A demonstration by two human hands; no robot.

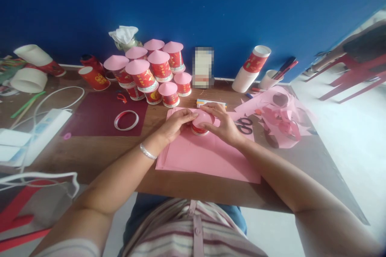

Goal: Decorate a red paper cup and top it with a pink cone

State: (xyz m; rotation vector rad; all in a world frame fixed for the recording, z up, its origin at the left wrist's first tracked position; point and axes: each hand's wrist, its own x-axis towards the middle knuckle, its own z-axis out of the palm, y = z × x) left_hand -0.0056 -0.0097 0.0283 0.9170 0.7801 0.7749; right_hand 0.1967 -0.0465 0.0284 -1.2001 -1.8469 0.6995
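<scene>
A small red paper cup with a pink paper cone lid (pixel 201 122) stands on a pink paper sheet (pixel 205 156) near the middle of the wooden table (pixel 99 156). My left hand (pixel 176 123) presses its fingers against the cup's left side. My right hand (pixel 221 122) curls over the lid and the cup's right side. Both hands are closed on the cup. A silver bracelet (pixel 147 151) sits on my left wrist.
Several finished cups with pink lids (pixel 150 70) cluster at the back. Black scissors (pixel 245 125) and pink paper scraps (pixel 280 116) lie to the right. A tape roll (pixel 126 120) rests on a dark red mat (pixel 96 114). Stacked cups (pixel 251 68) and a pen holder (pixel 273 78) stand behind.
</scene>
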